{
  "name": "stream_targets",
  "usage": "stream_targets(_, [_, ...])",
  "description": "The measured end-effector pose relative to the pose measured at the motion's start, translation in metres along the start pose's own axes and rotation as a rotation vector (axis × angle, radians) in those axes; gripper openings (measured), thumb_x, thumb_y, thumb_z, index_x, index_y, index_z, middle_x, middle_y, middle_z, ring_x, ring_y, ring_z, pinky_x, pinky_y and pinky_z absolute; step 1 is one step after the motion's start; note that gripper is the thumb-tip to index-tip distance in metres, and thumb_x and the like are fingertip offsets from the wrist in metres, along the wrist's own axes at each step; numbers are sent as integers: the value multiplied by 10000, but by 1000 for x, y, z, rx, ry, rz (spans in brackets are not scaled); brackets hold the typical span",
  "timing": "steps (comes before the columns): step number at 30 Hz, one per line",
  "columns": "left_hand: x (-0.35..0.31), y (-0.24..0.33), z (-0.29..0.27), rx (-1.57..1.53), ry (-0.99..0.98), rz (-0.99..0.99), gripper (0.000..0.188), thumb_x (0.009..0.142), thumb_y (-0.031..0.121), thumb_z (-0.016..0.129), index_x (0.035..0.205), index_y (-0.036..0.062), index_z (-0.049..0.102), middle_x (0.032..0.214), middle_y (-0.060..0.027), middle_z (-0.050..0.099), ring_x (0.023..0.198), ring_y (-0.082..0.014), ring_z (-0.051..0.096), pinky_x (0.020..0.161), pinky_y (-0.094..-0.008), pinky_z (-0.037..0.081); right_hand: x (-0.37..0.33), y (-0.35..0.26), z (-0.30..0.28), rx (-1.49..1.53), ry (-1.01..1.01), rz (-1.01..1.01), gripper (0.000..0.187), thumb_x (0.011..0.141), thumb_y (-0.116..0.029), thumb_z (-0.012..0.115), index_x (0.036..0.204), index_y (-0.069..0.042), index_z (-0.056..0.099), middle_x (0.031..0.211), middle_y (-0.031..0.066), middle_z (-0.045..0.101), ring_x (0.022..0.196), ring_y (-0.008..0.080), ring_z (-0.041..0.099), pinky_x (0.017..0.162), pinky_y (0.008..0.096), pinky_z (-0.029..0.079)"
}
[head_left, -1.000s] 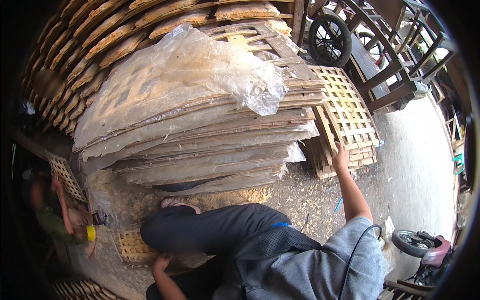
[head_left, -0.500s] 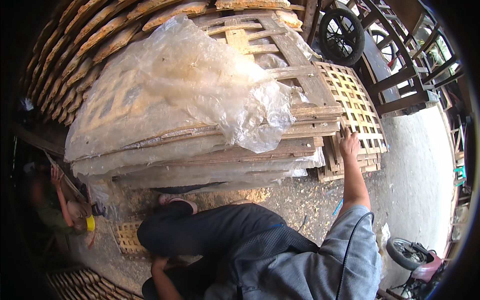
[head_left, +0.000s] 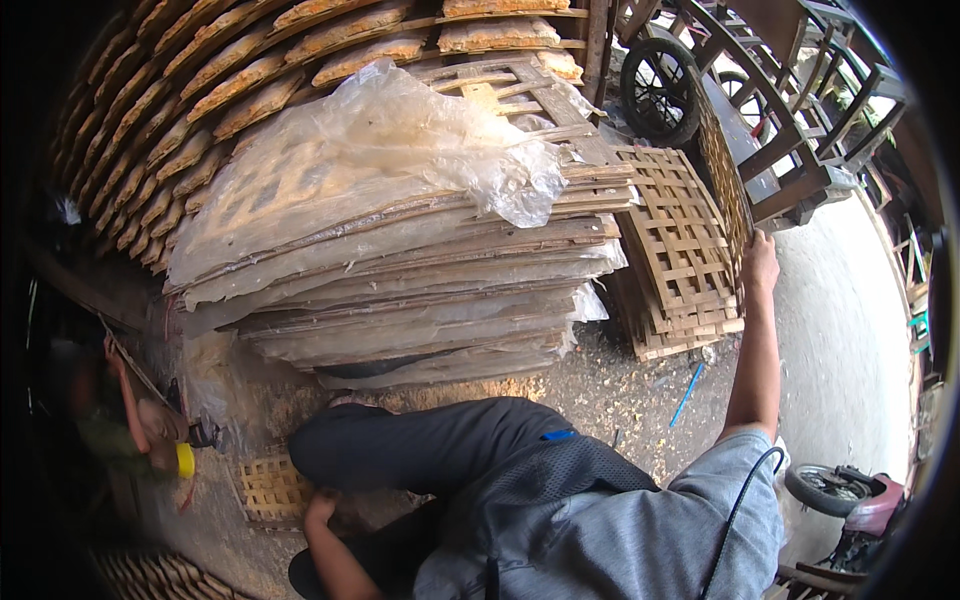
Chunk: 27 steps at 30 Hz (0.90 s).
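Observation:
My right hand (head_left: 762,262) is closed on the near edge of a woven bamboo tray (head_left: 722,165), which stands tipped up almost on edge. Beside it, several more woven bamboo trays (head_left: 672,225) lie in a stack. Down by my bent leg is my left hand (head_left: 320,506), next to another bamboo tray (head_left: 272,486) near the floor. Its fingers are partly hidden at my trouser leg, so their grip is unclear.
In front of me rises a tall pile of wooden slatted frames (head_left: 590,215) layered with plastic sheets (head_left: 400,150). Racks of orange-crusted slabs (head_left: 250,80) fill the far left. A spoked wheel (head_left: 660,90) stands far right; a motorbike (head_left: 850,500) is near right. Another person (head_left: 135,420) sits left.
My right hand has moved right, tipping the top bamboo tray up off its stack and exposing the trays beneath. My left hand has stayed beside my leg. The view has shifted slightly.

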<state>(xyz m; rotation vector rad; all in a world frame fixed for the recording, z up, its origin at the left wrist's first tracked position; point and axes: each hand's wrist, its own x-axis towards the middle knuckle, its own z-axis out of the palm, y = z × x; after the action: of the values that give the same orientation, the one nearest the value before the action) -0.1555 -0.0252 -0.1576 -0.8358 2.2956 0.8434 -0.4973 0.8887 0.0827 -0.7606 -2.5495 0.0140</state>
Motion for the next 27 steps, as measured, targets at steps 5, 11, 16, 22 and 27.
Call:
stream_targets(5, [6,26,6,-314,-37,-4,280,942,202,629,1154,20,646,996,-118,678,857,-208,617,825,-393,481,-39,48,-51,221,143,85,335,945,-194,535,1253,-82,604,1209,208,612,1097,370,608,930,461,478])
stream_targets(11, [15,29,28,-129,-140,-271,270,957,183,614,1186,44,650,1027,-89,689,847,-170,623,751,-334,479,-74,46,-99,431,319,14,313,958,-198,607,1202,-4,639,965,152,716,856,268,683,759,354,505])
stream_targets(16, [30,14,20,-316,-110,-158,300,975,173,554,1250,77,628,1058,-61,694,871,-168,634,737,-344,487,-97,26,-121,737,517,-28,317,976,-182,632,1244,-14,637,986,68,724,874,108,629,775,278,487])
stream_targets(22, [23,2,0,3,-105,-59,385,949,220,628,1299,62,602,1191,-119,669,1052,-231,627,906,-389,485,-88,-12,-166,904,805,-152,335,957,-129,665,1263,6,643,1132,74,718,1006,133,652,886,277,491])
stream_targets(27, [-40,100,-30,-172,80,-65,496,938,240,653,1381,55,528,1331,-205,599,1266,-357,539,1033,-425,436,-86,-54,-260,727,1104,-482,322,954,-104,654,1253,14,633,1199,107,677,1035,160,657,860,264,541])
